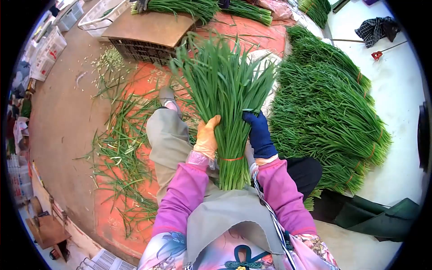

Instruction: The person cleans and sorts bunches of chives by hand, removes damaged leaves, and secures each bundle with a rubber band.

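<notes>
A large bunch of garlic chives (231, 99) stands upright over my lap, its leaf tips fanned out away from me and its pale stem ends toward my apron (229, 213). An orange-red band (231, 159) circles its lower stems. My left hand (207, 137), in an orange glove, grips the bunch from the left with the thumb pressed on the leaves. On the opposite side my right hand (260, 135), in a dark blue glove, closes around it. A small dark edge shows at the right thumb; I cannot make out what it is.
Banded chive bunches (328, 112) are piled on the right. Loose leaves (123, 157) litter the orange sheet (108, 220) at the left. Ahead, a board-topped black crate (139, 50) stands before a white basket (96, 20). Another person's gloved hand (141, 5) shows at the top edge.
</notes>
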A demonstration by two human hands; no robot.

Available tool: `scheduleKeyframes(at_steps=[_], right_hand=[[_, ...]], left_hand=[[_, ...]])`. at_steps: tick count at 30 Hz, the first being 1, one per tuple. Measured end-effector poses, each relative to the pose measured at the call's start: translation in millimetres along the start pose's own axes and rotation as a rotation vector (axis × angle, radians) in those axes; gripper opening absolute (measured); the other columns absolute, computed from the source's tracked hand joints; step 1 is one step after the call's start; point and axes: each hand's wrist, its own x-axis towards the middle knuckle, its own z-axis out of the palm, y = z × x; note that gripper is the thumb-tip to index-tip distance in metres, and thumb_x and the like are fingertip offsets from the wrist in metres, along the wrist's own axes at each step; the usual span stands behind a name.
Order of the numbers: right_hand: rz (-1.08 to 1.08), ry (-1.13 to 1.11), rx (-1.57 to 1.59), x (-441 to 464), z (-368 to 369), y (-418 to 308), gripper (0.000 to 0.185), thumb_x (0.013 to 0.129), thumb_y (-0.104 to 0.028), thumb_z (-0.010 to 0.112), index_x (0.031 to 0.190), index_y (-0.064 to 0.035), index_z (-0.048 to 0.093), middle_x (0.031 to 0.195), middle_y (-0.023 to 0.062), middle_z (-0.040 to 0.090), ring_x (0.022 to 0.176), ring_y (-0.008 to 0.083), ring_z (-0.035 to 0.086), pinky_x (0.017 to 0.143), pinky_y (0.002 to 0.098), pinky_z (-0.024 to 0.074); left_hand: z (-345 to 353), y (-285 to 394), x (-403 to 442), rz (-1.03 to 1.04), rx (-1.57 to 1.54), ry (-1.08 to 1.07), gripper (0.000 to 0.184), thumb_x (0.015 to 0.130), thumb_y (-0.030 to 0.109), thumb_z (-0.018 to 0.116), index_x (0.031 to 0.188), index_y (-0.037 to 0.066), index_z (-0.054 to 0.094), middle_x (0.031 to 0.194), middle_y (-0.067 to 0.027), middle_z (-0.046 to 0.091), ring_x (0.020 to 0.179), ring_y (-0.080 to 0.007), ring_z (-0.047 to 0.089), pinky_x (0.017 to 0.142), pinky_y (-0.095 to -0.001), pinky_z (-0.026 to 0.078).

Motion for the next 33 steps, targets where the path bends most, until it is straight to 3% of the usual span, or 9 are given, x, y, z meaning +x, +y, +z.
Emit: scheduleKeyframes(at_steps=[4,6,10,11,12,15,22,28,33], right_hand=[[0.012,0.074,-0.045,2.9,15.7,-17.4,0.077,0.074,-0.019,0.070,0.135,-0.0024,0.025,0.108,0.0114,0.056,0.091,0.0199,0.057,0.080,0.0301,0.0458],[-0.444,-0.005,-0.464,17.0,25.5,-13.9,0.099,0.066,-0.016,0.076,0.139,-0.0026,0.010,0.113,0.0154,0.054,0.100,0.0263,0.054,0.085,0.0334,0.0441],[-0.174,0.066,-0.526,35.0,-1.0,-12.2,0.091,0.059,-0.015,0.080,0.132,-0.0010,0.026,0.116,0.0166,0.052,0.104,0.0309,0.052,0.089,0.0348,0.0422],[-0.435,0.131,-0.589,34.3,-7.9,-5.7,0.059,0.066,-0.010,0.074,0.115,0.0017,0.045,0.103,0.0126,0.058,0.089,0.0218,0.058,0.078,0.0324,0.0475],[-0.439,0.126,-0.595,31.5,-13.2,-4.1,0.059,0.066,-0.010,0.074,0.115,0.0017,0.045,0.103,0.0126,0.058,0.089,0.0218,0.058,0.078,0.0324,0.0475],[-0.124,0.165,-0.107,19.7,-29.1,-1.6,0.029,0.067,-0.007,0.067,0.094,0.0005,0.058,0.080,0.0072,0.062,0.066,0.0178,0.061,0.062,0.0306,0.0509],[0.050,0.120,0.125,0.6,-42.5,-13.5,0.029,0.070,-0.005,0.068,0.096,-0.0019,0.056,0.086,0.0066,0.059,0.069,0.0176,0.059,0.065,0.0297,0.0500],[-0.016,0.272,0.405,-1.9,-106.2,13.2,0.039,0.092,-0.038,0.041,0.112,-0.0058,0.048,0.109,0.0123,0.055,0.099,0.0301,0.055,0.085,0.0461,0.0464],[0.044,0.494,0.378,-34.6,-153.4,12.1,0.029,0.091,-0.023,0.044,0.114,-0.0058,0.043,0.108,0.0168,0.050,0.095,0.0310,0.054,0.083,0.0453,0.0471]], left_hand=[[11.3,-9.6,3.1,0.085,-0.089,-0.153,0.035,0.078,0.000,0.058,0.112,0.001,0.051,0.099,-0.0111,0.060,0.085,-0.0219,0.060,0.073,-0.0332,0.052],[10.2,-16.4,4.8,0.052,-0.092,-0.216,0.040,0.078,-0.003,0.058,0.116,0.002,0.049,0.100,-0.0097,0.059,0.085,-0.0215,0.060,0.073,-0.0332,0.051],[4.6,-19.0,7.5,-0.002,-0.017,-0.213,0.041,0.079,-0.001,0.057,0.118,0.003,0.046,0.102,-0.0087,0.059,0.085,-0.0213,0.060,0.073,-0.0345,0.052],[5.9,-15.5,2.4,-0.004,-0.041,-0.154,0.040,0.079,0.000,0.057,0.118,0.002,0.047,0.101,-0.0087,0.059,0.085,-0.0213,0.060,0.072,-0.0343,0.052],[7.5,-12.9,-0.8,-0.003,-0.065,-0.095,0.039,0.079,0.000,0.057,0.117,0.002,0.047,0.100,-0.0088,0.059,0.085,-0.0214,0.060,0.072,-0.0342,0.052],[3.7,-17.6,1.2,0.005,-0.055,-0.077,0.040,0.079,0.004,0.058,0.116,-0.001,0.046,0.098,-0.0104,0.060,0.081,-0.0235,0.061,0.070,-0.0351,0.053],[-1.0,-30.5,9.2,-0.050,-0.073,-0.099,0.037,0.077,0.010,0.062,0.109,-0.004,0.048,0.096,-0.0162,0.060,0.079,-0.0275,0.063,0.070,-0.0382,0.054],[14.4,-2.8,-9.3,-0.138,-0.047,-0.065,0.038,0.077,0.014,0.062,0.107,-0.004,0.048,0.091,-0.0147,0.061,0.076,-0.0251,0.063,0.069,-0.0368,0.054],[5.3,-12.7,3.9,-0.064,-0.041,-0.066,0.036,0.077,0.017,0.062,0.104,-0.003,0.049,0.090,-0.0138,0.061,0.076,-0.0242,0.062,0.070,-0.0341,0.053]])
